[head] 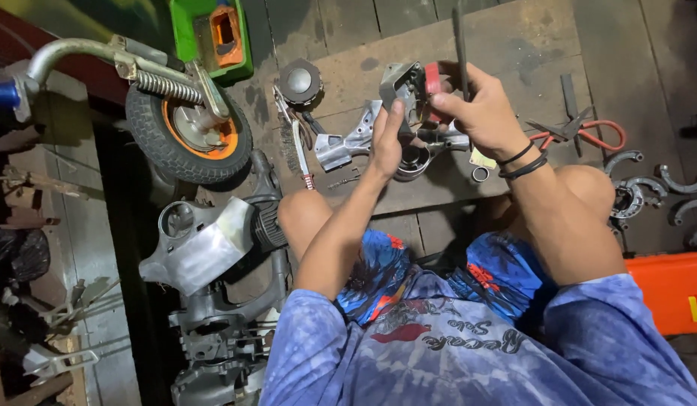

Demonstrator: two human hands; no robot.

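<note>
Over the wooden board (pixel 514 45), my left hand (pixel 386 139) clamps the grey metal bracket (pixel 403 84); my right hand (pixel 476 113) pinches a thin rod (pixel 459 45) against its red part (pixel 432 79). Best keep the bracket steady, rod aligned.

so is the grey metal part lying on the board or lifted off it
Lifted: the left hand and right hand hold the grey metal part above the wooden board.

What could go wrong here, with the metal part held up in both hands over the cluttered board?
The left hand grips the grey metal part while the right hand works a thin dark tool at it; a slip could jab the left fingers. If the part drops, it could strike the cast bracket or bare knees below. The small ring lies loose and might roll off the wooden board.
</note>
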